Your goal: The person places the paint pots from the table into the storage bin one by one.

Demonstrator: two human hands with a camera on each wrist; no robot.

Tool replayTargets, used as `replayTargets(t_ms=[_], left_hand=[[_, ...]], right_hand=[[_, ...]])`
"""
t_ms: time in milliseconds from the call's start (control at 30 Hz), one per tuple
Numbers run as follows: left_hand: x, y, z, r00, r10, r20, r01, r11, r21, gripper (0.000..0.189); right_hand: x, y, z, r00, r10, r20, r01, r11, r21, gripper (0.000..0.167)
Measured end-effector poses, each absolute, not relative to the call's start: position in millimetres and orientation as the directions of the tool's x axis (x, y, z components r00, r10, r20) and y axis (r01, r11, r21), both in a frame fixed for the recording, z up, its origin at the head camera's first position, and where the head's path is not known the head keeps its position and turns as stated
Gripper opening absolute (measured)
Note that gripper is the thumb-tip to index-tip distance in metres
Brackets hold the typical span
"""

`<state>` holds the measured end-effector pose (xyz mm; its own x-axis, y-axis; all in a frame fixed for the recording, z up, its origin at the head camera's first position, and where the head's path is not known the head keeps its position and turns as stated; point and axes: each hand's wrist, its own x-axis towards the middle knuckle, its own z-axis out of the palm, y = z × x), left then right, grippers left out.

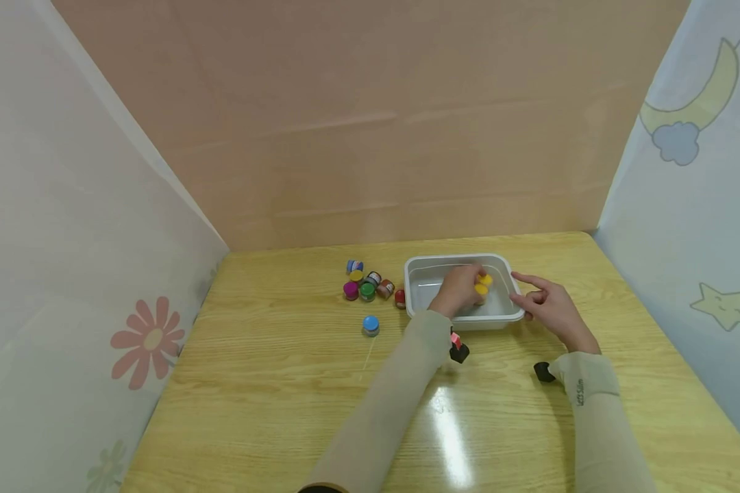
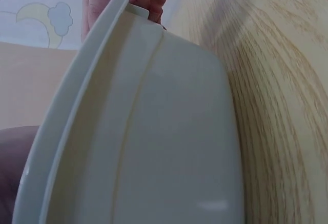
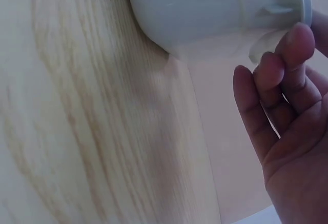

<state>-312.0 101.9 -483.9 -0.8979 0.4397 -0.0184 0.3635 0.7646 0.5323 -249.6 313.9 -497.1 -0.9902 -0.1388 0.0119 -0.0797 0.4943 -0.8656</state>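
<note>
White tray (image 1: 422, 282), rectangular with a raised rim, spanning the space between both hands. Left of them, small coloured jars (image 1: 367, 292) overlap, labels too tiny to read. The left hand (image 1: 459, 287) dips inside, fingertips hidden; its grip cannot be told. Beside its fingers, yellow lids (image 1: 481, 289), jar bodies mostly obscured. The right hand (image 1: 553, 311), loosely spread, touches the nearest rim, gripping nothing.

Wood-grained counter (image 1: 253, 383), glossy toward the wearer. The pale grey tray (image 1: 450, 259) rests on it beneath the left hand (image 1: 459, 287), its end meeting the right hand (image 1: 551, 308). Left of both hands: clustered small lidded jars (image 1: 367, 291); a red jar (image 1: 400, 299) just beside the tray; a blue-lidded jar (image 1: 371, 326), apart and nearer the wearer.
</note>
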Motion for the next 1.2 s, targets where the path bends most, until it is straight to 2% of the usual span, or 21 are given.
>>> replayTargets(t_ms=[267,500,733,1200], left_hand=[[-311.0,102.6,-489.6,-0.918,0.397,-0.011,0.306,0.726,0.615,0.054],[-310.2,101.7,-493.2,-0.918,0.393,-0.054,0.246,0.671,0.700,0.056],[-310.7,102.5,-495.4,-0.906,0.422,-0.026,0.291,0.668,0.685,0.056],[-307.2,104.9,-493.9,-0.902,0.431,-0.028,0.305,0.682,0.664,0.052]], right_hand=[[-247.6,313.3,-495.6,-0.987,-0.158,0.009,-0.088,0.502,-0.860,0.063],[-247.9,314.7,-497.4,-0.987,-0.163,0.004,-0.086,0.502,-0.860,0.064],[-249.8,315.6,-499.3,-0.988,-0.156,0.009,-0.089,0.511,-0.855,0.065],[-249.1,315.2,-497.1,-0.987,-0.158,0.005,-0.086,0.511,-0.856,0.064]])
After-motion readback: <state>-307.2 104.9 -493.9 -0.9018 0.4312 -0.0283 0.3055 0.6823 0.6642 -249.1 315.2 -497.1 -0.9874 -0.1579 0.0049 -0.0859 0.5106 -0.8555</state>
